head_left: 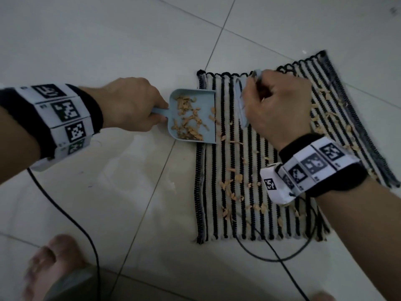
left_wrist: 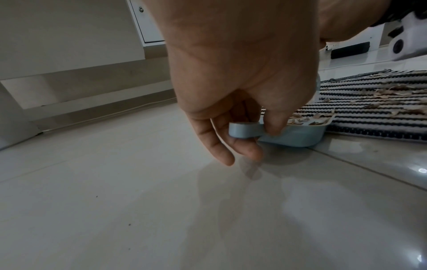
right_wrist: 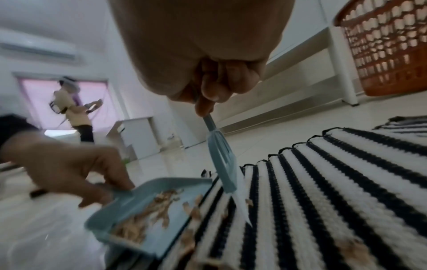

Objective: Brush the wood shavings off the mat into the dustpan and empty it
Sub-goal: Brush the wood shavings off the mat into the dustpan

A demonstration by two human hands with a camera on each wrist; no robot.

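Note:
A black-and-white striped mat [head_left: 282,192] lies on the tiled floor, strewn with tan wood shavings [head_left: 236,179]. A light blue dustpan [head_left: 206,101] sits at the mat's left edge, its lip on the mat, holding a heap of shavings [head_left: 188,120]. My left hand [head_left: 134,105] grips the dustpan handle [left_wrist: 245,129] between thumb and fingers. My right hand [head_left: 280,107] grips the handle of a small light blue brush [right_wrist: 223,162], whose white bristles [right_wrist: 241,206] touch the mat just right of the dustpan [right_wrist: 148,204].
Two black cables [head_left: 71,218] trail over the white floor [head_left: 108,40]. My bare foot [head_left: 52,263] is at the bottom left. An orange lattice basket [right_wrist: 388,47] stands beyond the mat by a white furniture leg. A person [right_wrist: 74,109] stands far off by a window.

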